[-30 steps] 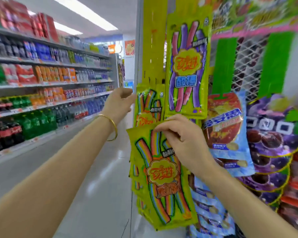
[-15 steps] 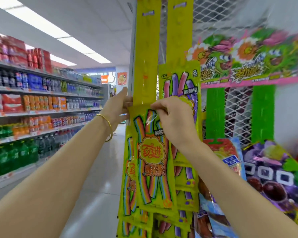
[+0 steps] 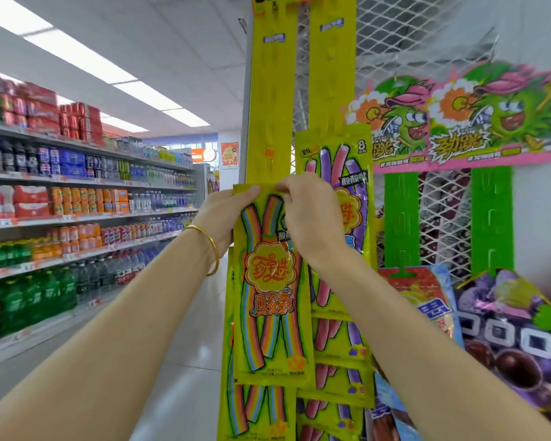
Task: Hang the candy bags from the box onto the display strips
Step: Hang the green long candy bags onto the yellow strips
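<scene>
While both hands' fingers pinch candy bag against yellow strip, drink shelves line aisle.

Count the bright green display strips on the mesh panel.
2. One green strip hangs under the left cartoon header, the other green strip under the right header. More may lie out of view to the right.

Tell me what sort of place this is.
Most likely a supermarket aisle: long shelves of bottled and canned drinks, yellow display strips hung with candy bags, and a cartoon promotional header above more sweets.
</scene>
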`<action>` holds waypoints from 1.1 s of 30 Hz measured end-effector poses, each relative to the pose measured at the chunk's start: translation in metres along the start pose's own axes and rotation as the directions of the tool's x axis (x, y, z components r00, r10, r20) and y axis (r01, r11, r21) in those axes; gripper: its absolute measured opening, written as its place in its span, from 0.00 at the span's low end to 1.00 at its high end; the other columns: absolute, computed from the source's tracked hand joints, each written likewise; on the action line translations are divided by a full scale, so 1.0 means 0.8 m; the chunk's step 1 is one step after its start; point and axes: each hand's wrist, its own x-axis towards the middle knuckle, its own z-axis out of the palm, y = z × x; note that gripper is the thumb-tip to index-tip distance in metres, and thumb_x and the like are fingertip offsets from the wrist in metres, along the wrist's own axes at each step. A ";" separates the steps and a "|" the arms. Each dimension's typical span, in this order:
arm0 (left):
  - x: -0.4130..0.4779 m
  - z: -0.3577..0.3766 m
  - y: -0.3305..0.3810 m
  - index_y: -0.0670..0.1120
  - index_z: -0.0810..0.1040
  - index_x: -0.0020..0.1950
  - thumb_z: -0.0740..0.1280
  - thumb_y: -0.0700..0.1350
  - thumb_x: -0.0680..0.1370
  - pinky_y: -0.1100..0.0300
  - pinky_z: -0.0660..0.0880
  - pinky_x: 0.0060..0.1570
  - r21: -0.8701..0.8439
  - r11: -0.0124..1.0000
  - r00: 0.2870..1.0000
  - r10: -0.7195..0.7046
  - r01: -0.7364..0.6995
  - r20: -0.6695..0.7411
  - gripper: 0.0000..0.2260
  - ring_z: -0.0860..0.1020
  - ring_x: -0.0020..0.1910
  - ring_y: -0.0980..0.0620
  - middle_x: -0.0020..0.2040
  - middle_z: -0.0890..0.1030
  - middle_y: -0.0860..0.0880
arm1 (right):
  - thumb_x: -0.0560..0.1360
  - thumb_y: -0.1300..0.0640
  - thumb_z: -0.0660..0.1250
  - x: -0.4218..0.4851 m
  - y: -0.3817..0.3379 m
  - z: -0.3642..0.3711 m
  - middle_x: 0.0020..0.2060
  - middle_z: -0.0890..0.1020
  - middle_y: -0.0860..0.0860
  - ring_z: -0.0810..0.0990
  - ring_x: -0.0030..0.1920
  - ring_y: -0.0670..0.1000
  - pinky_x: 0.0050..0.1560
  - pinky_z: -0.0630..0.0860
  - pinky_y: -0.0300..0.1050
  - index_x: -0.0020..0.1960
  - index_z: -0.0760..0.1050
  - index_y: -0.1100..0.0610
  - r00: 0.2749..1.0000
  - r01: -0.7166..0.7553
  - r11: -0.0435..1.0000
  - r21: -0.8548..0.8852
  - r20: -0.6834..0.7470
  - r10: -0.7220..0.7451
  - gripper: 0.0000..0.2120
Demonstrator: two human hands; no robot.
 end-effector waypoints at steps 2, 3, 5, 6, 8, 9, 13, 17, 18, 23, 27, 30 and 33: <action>0.001 0.001 0.001 0.37 0.77 0.57 0.66 0.44 0.77 0.39 0.74 0.57 -0.001 1.000 1.000 -0.018 0.018 -0.011 0.13 0.79 0.51 0.37 0.55 0.80 0.35 | 0.73 0.70 0.60 -0.001 -0.002 -0.002 0.47 0.79 0.56 0.76 0.48 0.57 0.42 0.74 0.52 0.52 0.78 0.61 0.999 0.026 0.996 -0.085 0.031 -0.024 0.11; 0.002 0.001 0.001 0.37 0.77 0.57 0.66 0.43 0.77 0.39 0.74 0.57 0.001 1.000 0.999 -0.028 0.028 -0.017 0.13 0.78 0.49 0.39 0.54 0.80 0.35 | 0.74 0.70 0.60 -0.002 -0.004 -0.003 0.48 0.78 0.55 0.75 0.49 0.56 0.39 0.71 0.49 0.52 0.77 0.60 0.998 0.038 0.992 -0.121 0.047 -0.033 0.12; 0.002 0.001 0.001 0.38 0.78 0.53 0.65 0.41 0.77 0.41 0.73 0.57 0.016 0.999 0.999 -0.032 0.033 -0.029 0.08 0.78 0.45 0.42 0.50 0.80 0.36 | 0.75 0.69 0.59 -0.004 -0.007 -0.006 0.49 0.77 0.55 0.74 0.51 0.56 0.38 0.66 0.46 0.53 0.77 0.59 0.998 0.040 0.988 -0.146 0.062 -0.032 0.12; 0.002 0.002 0.001 0.39 0.77 0.49 0.65 0.40 0.77 0.42 0.74 0.56 0.019 0.999 0.999 -0.030 0.031 -0.031 0.05 0.77 0.43 0.43 0.48 0.79 0.38 | 0.75 0.70 0.59 -0.004 -0.009 -0.008 0.50 0.77 0.55 0.73 0.53 0.56 0.39 0.67 0.46 0.54 0.76 0.60 0.998 0.033 0.989 -0.144 0.064 -0.024 0.12; 0.003 0.003 0.001 0.39 0.76 0.45 0.63 0.37 0.77 0.44 0.74 0.55 -0.003 1.000 0.999 -0.031 0.031 -0.028 0.04 0.77 0.40 0.44 0.45 0.78 0.39 | 0.75 0.71 0.58 -0.004 -0.011 -0.010 0.52 0.76 0.56 0.73 0.54 0.57 0.43 0.70 0.48 0.56 0.75 0.61 0.997 0.016 0.991 -0.136 0.080 -0.005 0.14; 0.004 0.004 0.001 0.39 0.76 0.45 0.62 0.36 0.78 0.44 0.75 0.54 -0.014 0.999 0.999 -0.034 0.034 -0.021 0.04 0.77 0.40 0.44 0.45 0.78 0.39 | 0.75 0.71 0.58 -0.004 -0.012 -0.011 0.53 0.76 0.56 0.73 0.54 0.57 0.44 0.70 0.49 0.56 0.75 0.61 0.996 0.010 0.991 -0.137 0.094 0.003 0.14; 0.005 0.005 0.000 0.38 0.76 0.49 0.60 0.35 0.78 0.42 0.74 0.56 -0.033 0.998 0.999 -0.046 0.046 0.010 0.06 0.78 0.44 0.42 0.49 0.79 0.37 | 0.74 0.72 0.58 -0.002 -0.013 -0.016 0.54 0.77 0.57 0.75 0.54 0.59 0.42 0.70 0.49 0.57 0.75 0.60 0.990 0.001 0.985 -0.175 0.140 0.024 0.16; 0.005 0.006 0.000 0.41 0.76 0.43 0.63 0.38 0.77 0.41 0.74 0.56 -0.014 0.999 0.999 -0.036 0.036 -0.026 0.05 0.77 0.46 0.42 0.49 0.78 0.36 | 0.74 0.71 0.59 0.001 -0.014 -0.019 0.53 0.78 0.56 0.77 0.52 0.59 0.38 0.67 0.47 0.56 0.75 0.59 0.985 -0.002 0.981 -0.196 0.167 0.035 0.15; 0.005 0.005 -0.001 0.41 0.76 0.43 0.64 0.40 0.77 0.41 0.74 0.55 -0.013 0.999 0.999 -0.036 0.036 -0.029 0.05 0.77 0.45 0.42 0.48 0.79 0.37 | 0.74 0.71 0.59 0.001 -0.013 -0.019 0.53 0.78 0.56 0.77 0.52 0.59 0.39 0.68 0.47 0.56 0.75 0.58 0.985 -0.003 0.981 -0.194 0.170 0.036 0.15; 0.010 0.002 -0.001 0.44 0.79 0.42 0.70 0.47 0.69 0.37 0.72 0.58 0.031 0.999 0.998 -0.038 0.040 -0.054 0.07 0.79 0.49 0.39 0.51 0.81 0.35 | 0.75 0.68 0.62 -0.005 -0.007 -0.012 0.54 0.78 0.55 0.77 0.52 0.59 0.43 0.73 0.49 0.57 0.75 0.58 0.989 0.012 0.985 -0.171 0.145 0.014 0.13; 0.010 0.003 -0.001 0.37 0.76 0.56 0.66 0.39 0.76 0.40 0.74 0.57 -0.006 0.999 0.997 -0.043 0.043 -0.060 0.10 0.79 0.45 0.42 0.48 0.80 0.38 | 0.76 0.67 0.62 -0.005 -0.003 -0.007 0.54 0.74 0.55 0.77 0.50 0.58 0.41 0.74 0.50 0.57 0.75 0.59 0.993 0.025 0.990 -0.140 0.120 -0.008 0.12; 0.008 0.000 -0.005 0.37 0.74 0.58 0.61 0.34 0.78 0.48 0.77 0.52 0.000 1.000 1.000 -0.013 0.013 -0.003 0.10 0.79 0.42 0.45 0.48 0.80 0.39 | 0.76 0.68 0.62 -0.008 0.000 -0.008 0.56 0.75 0.55 0.76 0.53 0.59 0.48 0.76 0.54 0.58 0.74 0.59 0.987 0.023 0.994 -0.106 0.160 -0.006 0.13; 0.002 -0.004 -0.008 0.39 0.77 0.52 0.58 0.33 0.79 0.54 0.79 0.46 0.039 0.999 0.998 0.024 -0.027 0.061 0.09 0.80 0.42 0.47 0.47 0.81 0.40 | 0.75 0.70 0.62 -0.015 0.001 -0.009 0.55 0.77 0.55 0.77 0.54 0.60 0.49 0.76 0.56 0.61 0.70 0.58 0.980 0.048 0.995 -0.087 0.196 -0.030 0.16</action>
